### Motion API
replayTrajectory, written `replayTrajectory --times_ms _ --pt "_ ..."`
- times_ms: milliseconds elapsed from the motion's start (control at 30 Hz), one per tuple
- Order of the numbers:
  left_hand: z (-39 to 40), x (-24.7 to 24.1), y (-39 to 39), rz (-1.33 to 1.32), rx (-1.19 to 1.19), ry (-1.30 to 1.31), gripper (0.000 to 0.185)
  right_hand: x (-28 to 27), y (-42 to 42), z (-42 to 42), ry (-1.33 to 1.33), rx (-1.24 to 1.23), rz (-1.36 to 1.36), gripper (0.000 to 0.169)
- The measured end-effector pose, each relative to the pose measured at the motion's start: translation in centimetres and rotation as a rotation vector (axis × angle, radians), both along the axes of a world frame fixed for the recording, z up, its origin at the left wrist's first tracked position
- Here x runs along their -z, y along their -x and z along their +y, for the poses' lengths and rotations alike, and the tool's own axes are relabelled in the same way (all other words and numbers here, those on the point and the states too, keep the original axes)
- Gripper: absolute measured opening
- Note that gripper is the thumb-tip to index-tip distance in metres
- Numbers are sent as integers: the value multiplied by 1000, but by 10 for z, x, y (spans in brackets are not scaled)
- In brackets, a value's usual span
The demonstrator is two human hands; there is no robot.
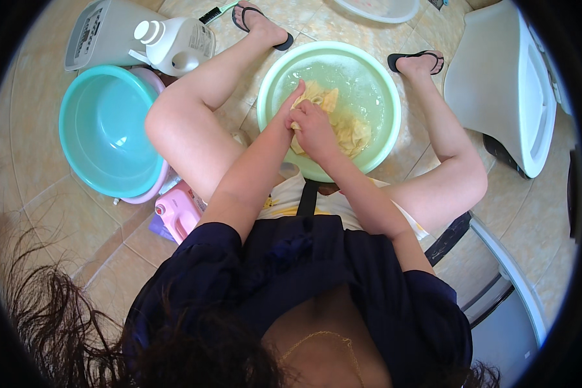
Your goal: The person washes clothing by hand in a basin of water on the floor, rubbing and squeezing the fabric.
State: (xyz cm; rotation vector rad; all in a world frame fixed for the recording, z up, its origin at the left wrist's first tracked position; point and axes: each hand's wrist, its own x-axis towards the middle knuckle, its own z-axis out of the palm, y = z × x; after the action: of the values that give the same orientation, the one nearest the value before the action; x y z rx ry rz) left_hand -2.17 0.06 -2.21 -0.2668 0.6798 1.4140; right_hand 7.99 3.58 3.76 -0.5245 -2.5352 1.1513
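A round light-green basin [393,106] of sudsy water stands on the floor between my legs. Wet yellow cloth [351,136] lies bunched in it, partly under water. My right hand [314,127] is closed around a fold of this cloth, and a small end pokes out by the fingers. Pressed against it, my left hand [293,103] holds the cloth with its thumb pointing up; its other fingers are mostly hidden. Both hands are over the left-hand part of the basin.
At left are a turquoise basin [111,131] stacked on a lilac basin [145,196], a white jug [182,48], a grey bin [106,34] and a pink bottle [180,209]. A black-bristled brush [211,14] lies beyond. At right stands a white plastic container [494,82].
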Motion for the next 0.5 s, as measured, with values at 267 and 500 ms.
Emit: replayTrajectory --times_ms 267,500 --pt "2 59 -12 131 -118 62 51 16 5 8 17 79 22 12" --pt "14 18 -21 345 -93 484 41 39 15 47 79 146 -204 14"
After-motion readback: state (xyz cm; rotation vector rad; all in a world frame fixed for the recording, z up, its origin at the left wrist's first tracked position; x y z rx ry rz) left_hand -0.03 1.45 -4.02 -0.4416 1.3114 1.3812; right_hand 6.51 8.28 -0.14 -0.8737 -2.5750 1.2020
